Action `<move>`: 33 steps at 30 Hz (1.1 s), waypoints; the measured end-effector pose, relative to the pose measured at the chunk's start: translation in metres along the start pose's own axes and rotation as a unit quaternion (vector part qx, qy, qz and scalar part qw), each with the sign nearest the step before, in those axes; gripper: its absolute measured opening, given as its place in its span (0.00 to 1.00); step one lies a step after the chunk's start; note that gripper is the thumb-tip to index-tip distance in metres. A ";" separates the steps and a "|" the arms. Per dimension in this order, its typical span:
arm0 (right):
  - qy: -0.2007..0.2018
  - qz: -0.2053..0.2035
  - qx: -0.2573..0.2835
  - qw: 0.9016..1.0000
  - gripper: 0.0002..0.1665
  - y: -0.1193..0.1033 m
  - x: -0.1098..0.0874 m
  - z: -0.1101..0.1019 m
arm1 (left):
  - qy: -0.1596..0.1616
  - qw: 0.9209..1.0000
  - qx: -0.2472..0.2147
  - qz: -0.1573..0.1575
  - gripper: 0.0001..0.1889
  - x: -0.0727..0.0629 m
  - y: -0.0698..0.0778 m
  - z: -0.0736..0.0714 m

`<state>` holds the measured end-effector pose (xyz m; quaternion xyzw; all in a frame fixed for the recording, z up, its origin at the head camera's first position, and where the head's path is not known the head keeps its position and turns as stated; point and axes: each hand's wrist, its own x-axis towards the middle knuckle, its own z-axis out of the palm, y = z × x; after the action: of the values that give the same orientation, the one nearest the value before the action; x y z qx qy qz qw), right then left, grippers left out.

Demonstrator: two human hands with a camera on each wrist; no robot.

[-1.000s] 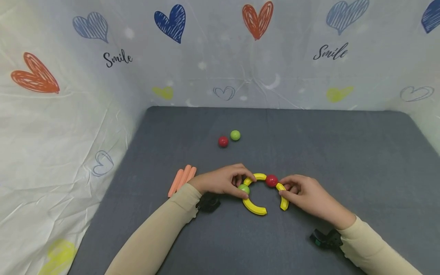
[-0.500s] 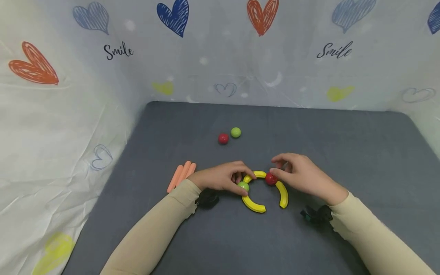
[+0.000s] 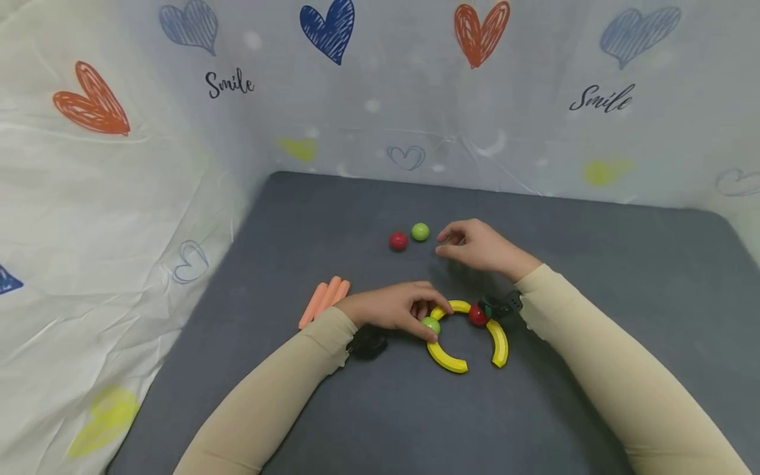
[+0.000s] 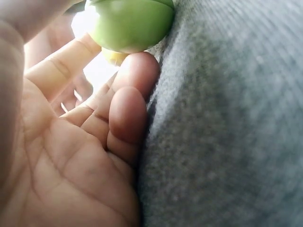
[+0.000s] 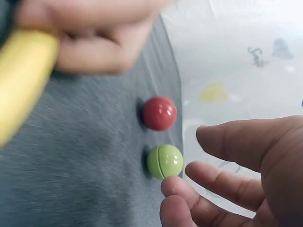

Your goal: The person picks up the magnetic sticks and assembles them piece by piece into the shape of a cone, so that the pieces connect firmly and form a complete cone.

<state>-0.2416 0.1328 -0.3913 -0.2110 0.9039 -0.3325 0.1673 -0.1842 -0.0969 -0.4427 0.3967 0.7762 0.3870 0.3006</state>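
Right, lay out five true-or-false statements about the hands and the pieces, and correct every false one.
1. The left hand has the near green ball between thumb and fingers. True.
2. The right hand holds nothing. True.
3. The arrangement makes a closed ring. False: a gap parts two of the yellow pieces on the side nearest the person.
4. Both far balls are red. False: the far red ball lies beside the far green ball.
5. Three orange sticks lie side by side. True.
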 end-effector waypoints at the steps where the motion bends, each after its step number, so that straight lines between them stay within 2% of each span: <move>1: 0.001 0.003 -0.003 1.000 0.21 0.000 0.005 -0.001 | -0.001 1.000 0.000 -0.001 0.24 0.000 0.000 0.000; 8: 0.012 0.032 -0.010 0.999 0.27 -0.003 0.040 -0.005 | -0.003 1.000 0.010 0.003 0.24 -0.001 0.001 -0.006; 11: 0.011 0.020 -0.015 1.000 0.32 -0.007 0.050 -0.003 | 0.002 1.000 0.009 0.002 0.24 -0.003 0.001 -0.007; 14: 0.007 -0.003 -0.043 0.999 0.36 -0.009 0.054 0.003 | 0.000 1.000 0.001 0.001 0.24 -0.003 0.001 -0.005; 18: -0.004 -0.024 -0.086 0.996 0.32 -0.009 0.055 0.010 | -0.003 1.000 -0.010 0.005 0.24 0.000 0.000 0.001; 22: -0.005 -0.025 -0.096 0.995 0.26 -0.007 0.051 0.014 | -0.001 1.000 -0.014 0.011 0.24 0.002 0.000 0.005; 29: -0.013 -0.004 -0.079 0.997 0.25 -0.002 0.040 0.010 | 0.001 1.000 -0.012 0.006 0.24 0.001 0.001 0.004; 33: 0.011 -0.010 -0.064 0.998 0.24 0.004 0.024 0.007 | -0.004 1.000 -0.006 -0.001 0.24 0.002 0.002 0.002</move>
<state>-0.2602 0.1203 -0.4028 -0.2270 0.9229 -0.2777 0.1400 -0.1829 -0.0939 -0.4425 0.3956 0.7732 0.3897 0.3063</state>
